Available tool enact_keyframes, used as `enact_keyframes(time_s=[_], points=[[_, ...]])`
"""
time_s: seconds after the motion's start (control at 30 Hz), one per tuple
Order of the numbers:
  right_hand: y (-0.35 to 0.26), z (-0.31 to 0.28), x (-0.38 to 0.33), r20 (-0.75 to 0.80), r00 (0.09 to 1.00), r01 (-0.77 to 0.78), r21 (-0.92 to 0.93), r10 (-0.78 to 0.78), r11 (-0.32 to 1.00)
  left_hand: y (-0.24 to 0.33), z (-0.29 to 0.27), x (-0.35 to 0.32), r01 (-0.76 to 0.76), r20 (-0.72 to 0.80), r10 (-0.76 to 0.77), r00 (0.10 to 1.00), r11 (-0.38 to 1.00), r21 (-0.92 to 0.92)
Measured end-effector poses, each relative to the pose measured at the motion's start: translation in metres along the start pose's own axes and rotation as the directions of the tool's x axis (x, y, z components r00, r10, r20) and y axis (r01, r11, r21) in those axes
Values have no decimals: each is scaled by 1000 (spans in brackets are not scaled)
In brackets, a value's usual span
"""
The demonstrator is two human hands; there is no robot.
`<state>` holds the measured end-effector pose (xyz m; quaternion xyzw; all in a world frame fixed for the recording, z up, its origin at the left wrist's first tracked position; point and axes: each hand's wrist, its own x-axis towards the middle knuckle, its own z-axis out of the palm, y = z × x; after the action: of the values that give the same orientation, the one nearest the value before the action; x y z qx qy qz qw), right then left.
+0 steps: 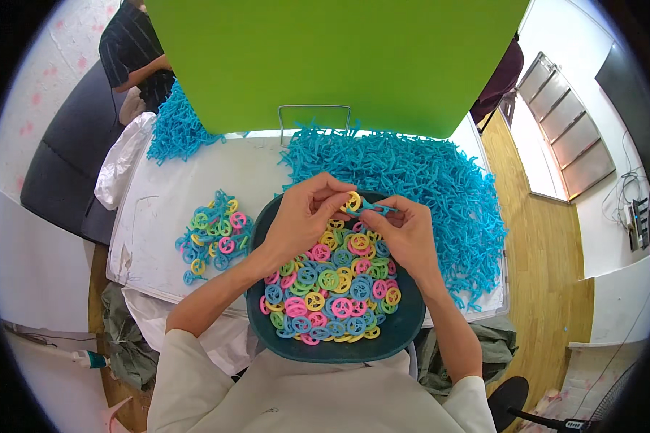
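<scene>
Between the fingertips of my left hand (309, 215) is a small yellow plastic wheel (354, 201). My right hand (406, 229) pinches a blue branched plastic stick (372, 207), and its end meets the yellow wheel. Both hands are above a dark green basin (341, 352) on my lap. Many pink, blue, green and yellow spoked wheels (329, 280) fill it. Left of the basin, a small pile of blue sticks with coloured wheels on them (217, 229) lies on the table. A large heap of loose blue sticks (426, 180) spreads behind and right of my hands.
A tall green panel (332, 61) stands across the white table (155, 216), with a metal wire handle (315, 107) before it. Another blue heap (180, 126) lies at the far left, near a seated person (133, 54). Dark bags (466, 353) sit under the table.
</scene>
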<state>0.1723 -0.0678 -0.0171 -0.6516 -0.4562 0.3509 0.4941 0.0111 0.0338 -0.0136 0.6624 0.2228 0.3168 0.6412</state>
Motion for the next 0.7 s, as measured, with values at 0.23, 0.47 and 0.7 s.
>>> enact_keyframes(time_s=[0.23,0.47,0.7], points=[[8,-6,7,221,966,-229,477,136,848,5,7,-1,-32,-28,33,999,999,35],[3,-4,5,290,922,-383,602,256,700,7,7,-4,-46,-10,45,999,996,-73],[2,2,4,123,975,-222,547,185,807,7,8,-5,6,-29,-7,1000,999,-44]])
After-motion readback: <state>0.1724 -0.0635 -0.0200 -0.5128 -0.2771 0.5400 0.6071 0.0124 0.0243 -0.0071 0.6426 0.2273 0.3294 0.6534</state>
